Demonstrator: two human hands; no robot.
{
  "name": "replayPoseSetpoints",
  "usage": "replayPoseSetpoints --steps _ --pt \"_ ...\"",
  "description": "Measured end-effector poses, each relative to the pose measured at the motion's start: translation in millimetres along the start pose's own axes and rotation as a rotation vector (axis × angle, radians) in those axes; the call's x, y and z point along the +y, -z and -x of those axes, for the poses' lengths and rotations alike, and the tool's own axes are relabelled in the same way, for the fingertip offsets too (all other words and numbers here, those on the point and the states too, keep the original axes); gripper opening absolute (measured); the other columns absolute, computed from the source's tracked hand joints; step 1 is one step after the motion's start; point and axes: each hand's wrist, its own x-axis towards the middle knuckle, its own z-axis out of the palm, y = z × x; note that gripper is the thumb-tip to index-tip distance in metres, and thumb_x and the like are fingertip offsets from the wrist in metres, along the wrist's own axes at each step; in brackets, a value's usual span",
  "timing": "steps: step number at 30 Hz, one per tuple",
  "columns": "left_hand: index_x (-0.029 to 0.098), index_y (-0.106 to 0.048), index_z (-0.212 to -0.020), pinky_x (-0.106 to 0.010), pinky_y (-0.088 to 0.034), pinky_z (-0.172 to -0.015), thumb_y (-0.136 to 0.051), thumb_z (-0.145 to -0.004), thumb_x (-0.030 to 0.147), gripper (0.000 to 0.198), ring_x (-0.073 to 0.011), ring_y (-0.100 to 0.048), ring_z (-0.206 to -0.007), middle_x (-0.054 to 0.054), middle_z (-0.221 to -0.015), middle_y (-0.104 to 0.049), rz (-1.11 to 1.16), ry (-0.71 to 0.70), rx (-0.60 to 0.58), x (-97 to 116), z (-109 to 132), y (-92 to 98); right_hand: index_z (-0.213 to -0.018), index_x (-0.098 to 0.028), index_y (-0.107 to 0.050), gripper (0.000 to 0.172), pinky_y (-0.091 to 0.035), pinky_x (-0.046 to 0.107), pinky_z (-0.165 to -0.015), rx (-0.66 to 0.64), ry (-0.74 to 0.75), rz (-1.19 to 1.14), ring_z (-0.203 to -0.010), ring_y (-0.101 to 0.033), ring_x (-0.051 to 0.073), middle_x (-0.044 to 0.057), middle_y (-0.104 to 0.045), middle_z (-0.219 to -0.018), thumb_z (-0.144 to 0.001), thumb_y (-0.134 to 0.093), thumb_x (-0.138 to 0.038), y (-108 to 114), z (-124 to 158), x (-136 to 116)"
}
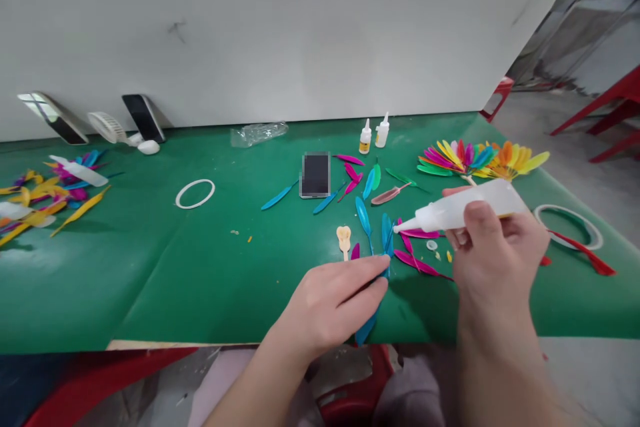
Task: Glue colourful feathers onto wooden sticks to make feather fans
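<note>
Pinching a blue feather (pixel 367 329) w/ left hand (pixel 334 303) at table (pixel 200 267) front edge; looks v. light, floppy, so hold by quill. Right hand (pixel 495 247) clamped round glue bottle (pixel 465 208): prob. soft, squeezable, grip mid-body.

The surface (pixel 150 267) is plain deep green. The phone (pixel 315 175) shows a dark screen in a pale frame. Right of the phone and nearer, the glue bottle (pixel 465 208) is milky white, the long feather (pixel 367 330) bright blue and the slim feathers (pixel 420 265) magenta. Far right of the phone, the feather fan (pixel 480 159) runs green, pink, yellow, blue and orange. Left of the phone the ring (pixel 195 193) is white, and far left the feather pile (pixel 45 193) mixes yellow, pink and blue.
</note>
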Motion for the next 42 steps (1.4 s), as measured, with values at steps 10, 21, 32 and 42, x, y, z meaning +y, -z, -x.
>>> replayPoseSetpoints --steps 10,21,32,42 --pt "0.010 -0.064 -0.091 -0.024 -0.056 -0.076 -0.051 -0.085 0.009 0.015 -0.0155 -0.065 -0.091 -0.011 -0.099 -0.069 -0.010 0.013 0.003 3.6 -3.1 -1.6 -0.076 -0.017 -0.068 0.022 -0.044 0.028 -0.045 0.054 0.062 0.170 -0.051 -0.055 0.014 0.002 -0.061 -0.062 -0.066 -0.071 -0.036 -0.9 3.9 6.1" --pt "0.010 -0.065 -0.092 -0.025 -0.056 -0.074 -0.052 -0.085 0.009 0.015 -0.0164 -0.065 -0.091 -0.011 -0.100 -0.069 0.007 0.000 0.002 2.4 -2.3 -4.4 -0.075 -0.022 -0.068 0.016 -0.042 0.029 -0.049 0.081 -0.008 0.132 -0.053 -0.051 0.013 0.000 -0.056 -0.061 -0.068 -0.070 -0.036 -3.4 3.8 5.1" --pt "0.011 -0.065 -0.094 -0.025 -0.055 -0.079 -0.057 -0.083 0.011 0.014 -0.0163 -0.064 -0.096 -0.013 -0.107 -0.066 0.193 0.106 0.127 -5.0 11.0 -6.3 -0.075 -0.020 -0.068 0.013 -0.027 0.025 -0.035 -0.014 0.024 -0.022 -0.038 -0.037 0.008 -0.002 -0.051 -0.054 -0.073 -0.064 -0.032 -5.3 0.4 4.7" --pt "0.015 -0.065 -0.085 -0.020 -0.056 -0.074 -0.052 -0.087 0.017 0.014 -0.0129 -0.066 -0.089 -0.010 -0.098 -0.069 0.194 0.164 0.237 5.7 -5.5 18.3 -0.088 -0.019 -0.066 0.025 -0.038 0.029 -0.038 -0.156 -0.092 -0.202 -0.045 -0.051 0.015 0.001 -0.055 -0.060 -0.070 -0.061 -0.036 -1.3 0.3 -2.3"
